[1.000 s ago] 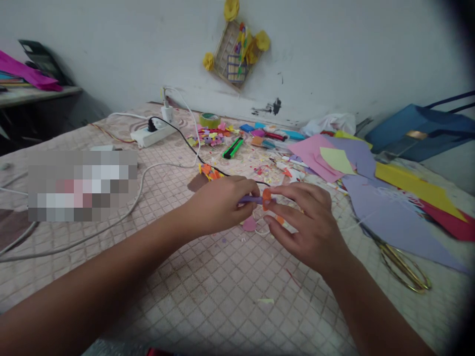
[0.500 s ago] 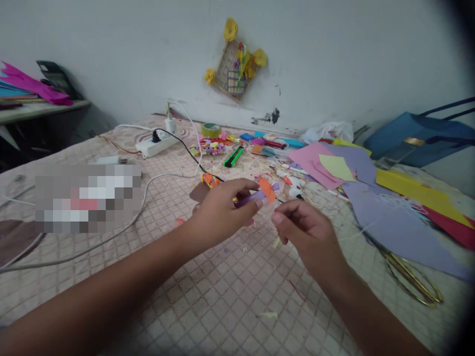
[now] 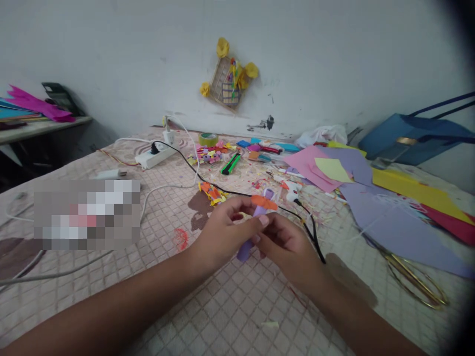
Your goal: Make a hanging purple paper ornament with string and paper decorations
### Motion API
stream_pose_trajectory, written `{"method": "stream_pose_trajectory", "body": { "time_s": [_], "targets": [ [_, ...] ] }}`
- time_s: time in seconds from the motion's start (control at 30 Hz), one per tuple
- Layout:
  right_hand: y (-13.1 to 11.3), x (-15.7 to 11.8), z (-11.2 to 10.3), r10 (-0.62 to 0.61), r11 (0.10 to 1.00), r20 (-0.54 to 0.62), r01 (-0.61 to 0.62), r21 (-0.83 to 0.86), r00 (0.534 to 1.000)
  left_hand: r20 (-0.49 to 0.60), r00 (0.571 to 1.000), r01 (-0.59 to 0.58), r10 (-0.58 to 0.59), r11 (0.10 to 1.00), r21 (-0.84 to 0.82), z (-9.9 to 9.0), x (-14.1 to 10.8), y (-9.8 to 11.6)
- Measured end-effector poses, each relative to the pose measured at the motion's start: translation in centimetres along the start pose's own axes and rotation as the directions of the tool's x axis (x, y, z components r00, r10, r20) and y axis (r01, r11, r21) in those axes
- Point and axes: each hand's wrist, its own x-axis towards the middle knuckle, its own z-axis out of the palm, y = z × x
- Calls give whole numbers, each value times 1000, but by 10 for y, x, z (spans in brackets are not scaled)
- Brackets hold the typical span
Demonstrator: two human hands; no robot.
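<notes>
A rolled purple paper tube [image 3: 245,251] with an orange paper piece [image 3: 264,202] around its upper part stands tilted between both hands. My left hand [image 3: 226,230] is closed on the tube, its thumb lying across the front just below the orange paper. From the right, my right hand [image 3: 287,242] pinches the same tube lower down, thumb and fingers bent against it. The hands touch each other, and the fingertips behind the tube are partly hidden. Behind the left hand lies a bunch of orange and yellow paper cutouts [image 3: 212,193].
A white glue gun [image 3: 291,190] with a black cord lies beyond the hands. Farther back are a green cutter knife [image 3: 230,164], a tape roll [image 3: 208,139] and paper scraps. Coloured sheets [image 3: 393,222] and gold scissors [image 3: 415,282] lie right; a power strip [image 3: 156,157] sits left.
My right hand has moved left onto the purple tube, which it was apart from before. The tube has turned from lying nearly level to standing more upright. The view has tilted slightly up.
</notes>
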Motion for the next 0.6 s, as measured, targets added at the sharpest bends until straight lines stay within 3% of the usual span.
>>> {"method": "stream_pose_trajectory", "body": {
  "time_s": [0.17, 0.43, 0.53, 0.6],
  "targets": [
    [2, -1, -3, 14, 999, -26, -15, -50, 1000, 40, 998, -52, 50, 997, 49, -1, -2, 4],
    [7, -3, -2, 7, 988, 52, 1, -151, 999, 41, 992, -124, 122, 992, 32, 0, -3, 4],
    [3, -4, -10, -113, 947, -47, 93, -307, 992, 40, 989, -142, 141, 989, 40, -1, -2, 7],
    [0, -3, -17, -310, 878, -176, 210, -429, 934, 47, 990, -134, 132, 990, 43, -2, -2, 9]
  ]
}}
